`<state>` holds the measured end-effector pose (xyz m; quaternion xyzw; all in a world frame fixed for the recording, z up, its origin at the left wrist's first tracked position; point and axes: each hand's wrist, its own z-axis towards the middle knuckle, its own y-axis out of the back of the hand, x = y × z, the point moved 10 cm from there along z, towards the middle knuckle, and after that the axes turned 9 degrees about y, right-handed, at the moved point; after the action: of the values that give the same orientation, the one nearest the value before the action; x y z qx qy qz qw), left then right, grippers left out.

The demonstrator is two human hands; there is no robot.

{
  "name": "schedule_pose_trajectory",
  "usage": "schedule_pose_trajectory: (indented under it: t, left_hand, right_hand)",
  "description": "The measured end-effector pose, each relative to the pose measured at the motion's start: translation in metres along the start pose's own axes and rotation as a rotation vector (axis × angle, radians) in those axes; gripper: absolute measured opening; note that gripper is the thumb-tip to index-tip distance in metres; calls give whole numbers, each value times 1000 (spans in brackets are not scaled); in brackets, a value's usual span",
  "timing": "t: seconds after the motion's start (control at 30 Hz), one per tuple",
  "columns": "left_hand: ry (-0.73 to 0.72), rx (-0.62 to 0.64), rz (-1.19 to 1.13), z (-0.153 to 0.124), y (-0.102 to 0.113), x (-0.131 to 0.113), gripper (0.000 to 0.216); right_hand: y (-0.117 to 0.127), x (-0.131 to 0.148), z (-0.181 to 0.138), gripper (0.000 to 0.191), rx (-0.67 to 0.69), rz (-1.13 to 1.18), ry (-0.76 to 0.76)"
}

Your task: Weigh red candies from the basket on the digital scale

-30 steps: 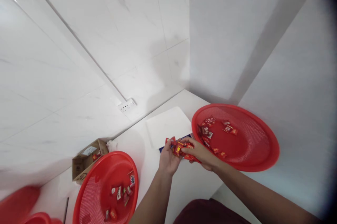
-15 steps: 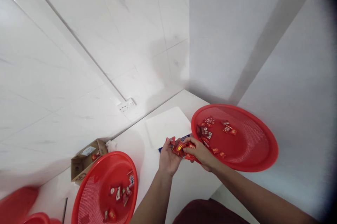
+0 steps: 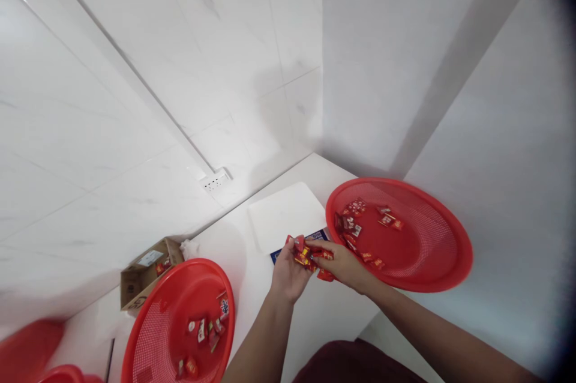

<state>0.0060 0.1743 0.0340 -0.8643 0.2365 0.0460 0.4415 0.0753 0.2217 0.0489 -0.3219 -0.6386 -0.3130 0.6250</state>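
Several small red wrapped candies are held between my two hands over the table's near part. My left hand is palm up, its fingers curled round some of them. My right hand pinches others from the right, fingers bent over the wrappers. Just to the right, a red mesh basket holds more small packets along its left side and middle. Behind my hands lies a white flat tray or board, with a dark blue printed strip at its near edge.
A second red basket with scattered packets stands at the left. Beside it is an open cardboard box with red packets inside. More red plastic containers sit at the lower left. A power socket is on the tiled wall.
My right-hand fingers have shifted slightly among the candies, and the wrappers lie a little differently in my left palm. The baskets and the box stay in place.
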Motion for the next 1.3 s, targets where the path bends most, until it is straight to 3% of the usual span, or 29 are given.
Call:
schedule_pose_trajectory:
  t: [0.1,0.2,0.37,0.5,0.6,0.77,1.07,1.3]
  left_hand:
    - [26,-14,37,1,1,5,22]
    - [44,-3,50,2,0,8,24]
    - [29,-13,56,6,4,-1,21]
    - [-57,-120,104,6,19,-17,23]
    - [-162,-213,287,2,28,-27,32]
    - [-274,-224,565,-5,23,-31,44]
    - [-268,-187,733,-10,7,-28,34]
    - [-254,-195,760,-6,11,-28,38]
  right_hand:
    - [3,-2,1,39,-14,-175,64]
    - [5,-3,1,30,-44,-202,90]
    - [11,-2,5,19,-128,-23,13]
    - [12,-7,4,27,-146,148,-151]
    - [7,-15,1,31,-140,281,-257]
    - [-5,-29,-2,31,-113,403,-333]
    - [-13,-27,-1,33,-3,284,-291]
    - [-14,-24,-5,34,40,200,-320]
